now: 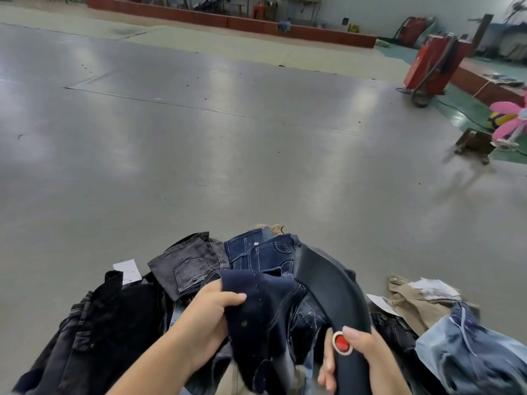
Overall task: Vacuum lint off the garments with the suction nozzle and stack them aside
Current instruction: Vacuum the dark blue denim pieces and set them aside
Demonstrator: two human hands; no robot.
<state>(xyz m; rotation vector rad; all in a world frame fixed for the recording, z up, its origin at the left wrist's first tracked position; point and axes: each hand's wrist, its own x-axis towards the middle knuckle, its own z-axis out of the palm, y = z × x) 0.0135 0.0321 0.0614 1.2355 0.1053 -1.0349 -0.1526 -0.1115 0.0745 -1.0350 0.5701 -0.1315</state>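
A heap of jeans (256, 255) lies on the grey table (199, 138) at its near edge. My left hand (211, 315) grips a dark navy garment (262, 306) on top of the heap, thumb over its edge. My right hand (359, 357) holds the black curved suction nozzle (328, 277) by its handle, just below a red button (342, 342). The nozzle's mouth points away from me, over the blue jeans. A grey pair (188, 266) and a black garment (119, 315) lie to the left.
Light blue jeans (467, 357) and a tan garment (413, 300) lie at the right. A red machine (433, 67) with a hose stands beyond the table's right end, near a pink toy (507, 121) and a small wooden stool (476, 143).
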